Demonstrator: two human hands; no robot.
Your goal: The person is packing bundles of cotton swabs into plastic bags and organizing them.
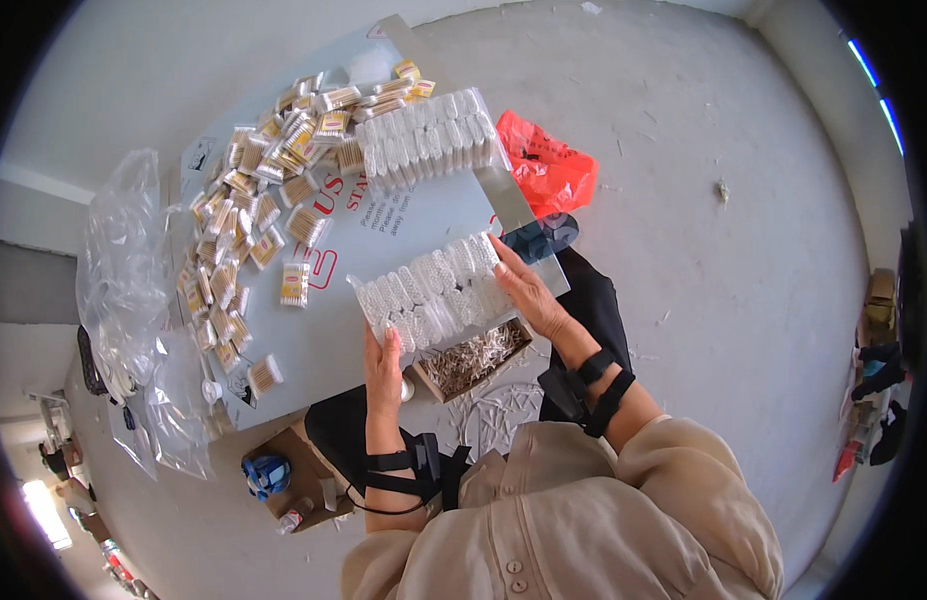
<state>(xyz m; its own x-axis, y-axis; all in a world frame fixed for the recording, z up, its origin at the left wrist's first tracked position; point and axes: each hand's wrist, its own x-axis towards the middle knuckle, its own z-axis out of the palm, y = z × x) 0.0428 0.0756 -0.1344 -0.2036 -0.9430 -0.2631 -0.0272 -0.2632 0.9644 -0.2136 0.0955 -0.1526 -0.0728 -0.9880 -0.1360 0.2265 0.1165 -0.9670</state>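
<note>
I hold a clear plastic pack of white cotton swabs between both hands, just above the near edge of a flat white cardboard sheet. My left hand grips its near left corner. My right hand lies along its right end. A second, similar wrapped block of swab packs lies farther back on the sheet. Under the held pack sits a small open box of loose sticks.
Several small packs of wooden-stick swabs are scattered over the sheet's left and far side. Crumpled clear plastic bags lie at the left, a red plastic bag at the right, a blue tape roll in a box below.
</note>
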